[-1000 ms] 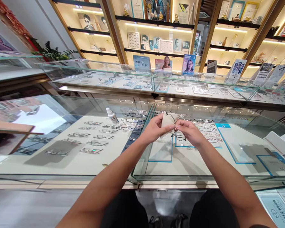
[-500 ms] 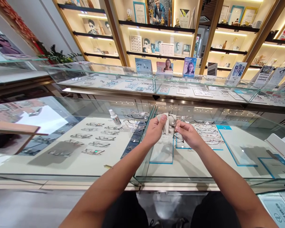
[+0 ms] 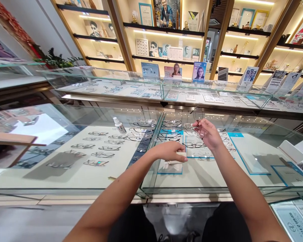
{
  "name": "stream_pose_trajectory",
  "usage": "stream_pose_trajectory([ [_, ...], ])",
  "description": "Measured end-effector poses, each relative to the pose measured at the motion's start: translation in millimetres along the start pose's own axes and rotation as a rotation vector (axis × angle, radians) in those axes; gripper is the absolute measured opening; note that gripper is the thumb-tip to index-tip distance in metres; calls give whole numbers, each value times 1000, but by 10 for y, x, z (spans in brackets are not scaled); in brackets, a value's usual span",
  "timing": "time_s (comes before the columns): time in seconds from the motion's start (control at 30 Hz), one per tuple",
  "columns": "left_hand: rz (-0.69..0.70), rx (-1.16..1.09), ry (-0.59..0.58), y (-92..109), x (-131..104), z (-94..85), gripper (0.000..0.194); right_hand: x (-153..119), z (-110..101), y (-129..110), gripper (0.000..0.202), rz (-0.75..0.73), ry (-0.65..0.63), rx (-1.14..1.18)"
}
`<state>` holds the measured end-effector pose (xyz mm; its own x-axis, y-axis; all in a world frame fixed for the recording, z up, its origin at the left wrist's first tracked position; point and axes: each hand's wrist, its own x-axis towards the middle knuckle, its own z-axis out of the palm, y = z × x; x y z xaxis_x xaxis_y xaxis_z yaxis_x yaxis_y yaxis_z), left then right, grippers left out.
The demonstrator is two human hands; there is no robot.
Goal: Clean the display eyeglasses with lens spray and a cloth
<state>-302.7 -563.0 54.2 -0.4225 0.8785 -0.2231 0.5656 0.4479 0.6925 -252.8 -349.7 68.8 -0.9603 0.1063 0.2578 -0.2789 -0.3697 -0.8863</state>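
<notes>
A pair of thin-framed glasses [image 3: 198,114] is held up in my right hand [image 3: 207,133], its fingers pinched on the frame. Lower and to the left, my left hand [image 3: 172,152] hangs palm down over the glass counter top, fingers bent. A pale cloth [image 3: 172,162] shows partly beneath that hand; how the fingers hold it is mostly hidden. Left of both hands a white spray bottle [image 3: 119,125] stands on the glass. Rows of glasses [image 3: 109,148] lie inside the case below.
The glass display case [image 3: 91,187] spans the front, with a seam left of my hands. Behind it runs a second glass case [image 3: 131,90] with upright cards. A wooden-edged mirror [image 3: 12,136] is at the left, and white boxes [image 3: 291,150] are at the right.
The cloth and glasses have come apart: my left hand has moved down with the cloth and turned palm down, while my right hand has lifted the glasses up and right.
</notes>
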Motion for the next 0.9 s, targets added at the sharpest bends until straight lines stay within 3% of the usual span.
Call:
stream_pose_trajectory([
  [0.1, -131, 125, -80, -87, 3, -28, 51, 32, -35, -2, 47, -5, 5, -21],
  [0.17, -148, 154, 53, -131, 32, -41, 58, 45, -61, -11, 47, -14, 3, -50],
  [0.23, -74, 156, 356, -146, 72, -38, 55, 48, -85, -28, 45, -6, -29, -97],
  [0.37, 205, 190, 1045, -124, 133, 8, 37, 34, -119, -79, 42, 25, -167, -208],
  [0.43, 348, 281, 1280, -117, 144, 30, 49, 26, -127, -101, 41, 38, -232, -273],
  [0.47, 407, 336, 1338, -117, 146, 38, 57, 23, -128, -107, 41, 50, -266, -308],
  [0.57, 515, 457, 1341, -119, 154, 48, 65, 10, -119, -109, 40, 84, -363, -384],
  [0.73, 533, 433, 1321, -117, 162, 24, 56, 9, -85, -134, 39, 70, -437, -406],
  [0.9, 582, 485, 1404, 2, 151, -212, 52, 108, 52, -484, 37, 44, -473, -501],
])
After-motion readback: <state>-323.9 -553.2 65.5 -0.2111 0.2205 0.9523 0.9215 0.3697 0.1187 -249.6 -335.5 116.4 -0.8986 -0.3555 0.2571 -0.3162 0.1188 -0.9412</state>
